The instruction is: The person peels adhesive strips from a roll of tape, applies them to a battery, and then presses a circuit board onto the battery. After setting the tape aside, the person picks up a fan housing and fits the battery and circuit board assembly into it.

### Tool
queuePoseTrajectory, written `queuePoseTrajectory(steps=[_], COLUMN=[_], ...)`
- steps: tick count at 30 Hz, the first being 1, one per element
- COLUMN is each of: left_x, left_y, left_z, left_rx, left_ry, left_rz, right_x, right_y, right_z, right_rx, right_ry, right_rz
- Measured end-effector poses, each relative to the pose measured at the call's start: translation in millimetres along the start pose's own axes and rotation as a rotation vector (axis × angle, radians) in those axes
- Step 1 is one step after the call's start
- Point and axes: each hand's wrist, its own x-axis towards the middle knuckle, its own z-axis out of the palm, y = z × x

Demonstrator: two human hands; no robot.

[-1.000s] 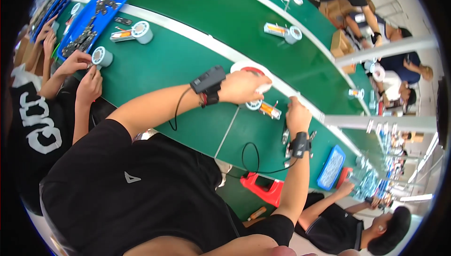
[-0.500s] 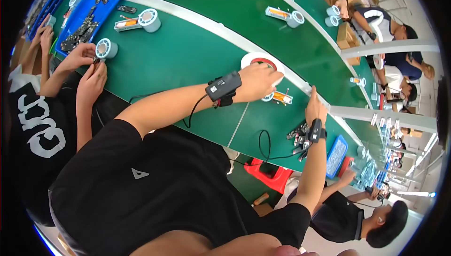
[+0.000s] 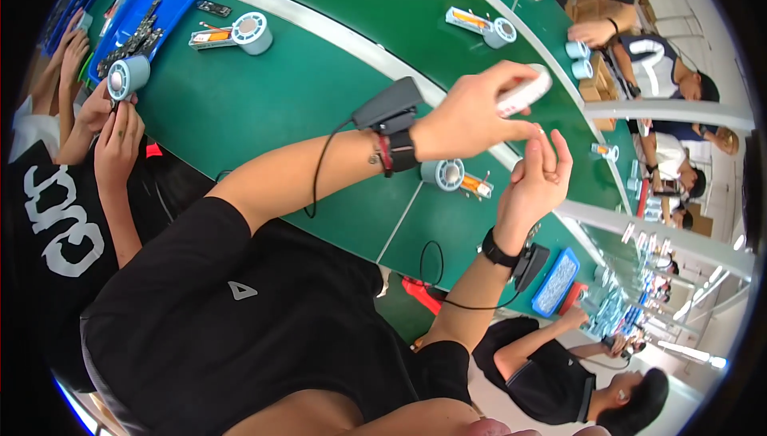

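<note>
My left hand [image 3: 471, 112] grips a white roll [image 3: 523, 92] with red marks, apparently tape, tilted on edge above the bench. Its thumb reaches toward the raised fingertips of my right hand [image 3: 539, 176]. The right fingers are spread upward, and a tiny pale spot shows where the hands meet, too small to name. Below them on the green bench lies a light-blue round housing [image 3: 442, 174] with an open handle part [image 3: 477, 186] that shows orange inside. Both wrists carry black strapped-on boxes with cables.
Another light-blue housing [image 3: 252, 33] lies further left, near a blue tray [image 3: 188, 8] of dark parts. A co-worker at left holds a similar housing [image 3: 128, 78]. At right are a smaller blue tray [image 3: 557, 282] and a metal post [image 3: 663, 110]. A cable [image 3: 431, 264] loops over the bench.
My left hand has lifted the white roll off the bench and moved it right and away. My right hand has come in beside it, fingers raised. The co-worker's housing has shifted left.
</note>
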Motion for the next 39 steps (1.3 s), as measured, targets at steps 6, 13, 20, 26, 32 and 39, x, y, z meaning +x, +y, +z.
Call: queuePoseTrajectory(steps=[6, 13, 20, 26, 32, 39], left_x=[42.9, 51.8, 41.2, 17.2, 12.1, 22.3], left_y=[-0.9, -7.3, 35.2, 35.4, 34.8, 29.5], left_z=[-33.8, -110.2, -128.7, -125.9, -139.8, -158.9], left_rx=[0.425, 0.800, 0.518, 0.507, 0.780, 0.857], left_ry=[0.068, -0.040, -0.188, -0.074, -0.062, -0.091], left_rz=[0.485, 0.263, -0.024, 0.114, 0.263, 0.228], right_x=[4.9, 33.1, 40.2, 34.7, 31.2, 46.5], right_y=[-19.5, -3.6, -10.4, 7.3, 12.4, 25.5], right_z=[51.1, 9.9, 70.9, 133.8, 150.2, 165.2], right_rx=[-0.325, -0.425, -0.466, -0.561, -0.309, -0.253], right_ry=[-0.024, 0.075, -0.224, -0.346, -0.345, -0.371], right_rz=[-0.143, -0.199, -0.113, -0.533, -0.292, -0.371])
